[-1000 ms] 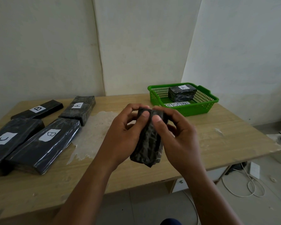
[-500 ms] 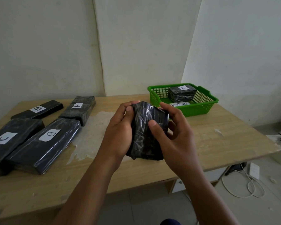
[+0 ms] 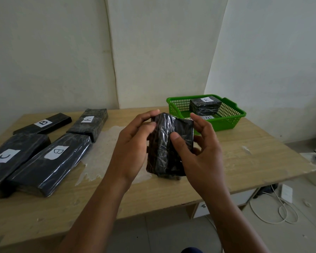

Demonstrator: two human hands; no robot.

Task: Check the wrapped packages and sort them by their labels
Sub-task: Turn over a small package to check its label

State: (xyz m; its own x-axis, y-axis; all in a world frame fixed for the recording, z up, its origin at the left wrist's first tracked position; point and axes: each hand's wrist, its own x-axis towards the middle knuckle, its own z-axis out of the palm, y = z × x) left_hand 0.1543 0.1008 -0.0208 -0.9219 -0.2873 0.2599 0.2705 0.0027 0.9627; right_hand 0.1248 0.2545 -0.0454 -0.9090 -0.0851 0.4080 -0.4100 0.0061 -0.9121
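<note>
We hold black wrapped package upright above table, just in front of green basket. Left hand curls round left edge, right hand pinches front with thumb: likely hunting for label (none visible on facing side). A-labelled package sits in basket.

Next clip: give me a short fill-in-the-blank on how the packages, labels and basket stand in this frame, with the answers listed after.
1. The held package is gripped by ____ hands, the left hand and the right hand.
2. The package in the green basket bears the letter ____.
3. On the table, the nearest left-edge package is labelled ____.
4. The packages lying on the table marked B number ____.

Missing words: both; A; C; two
</note>
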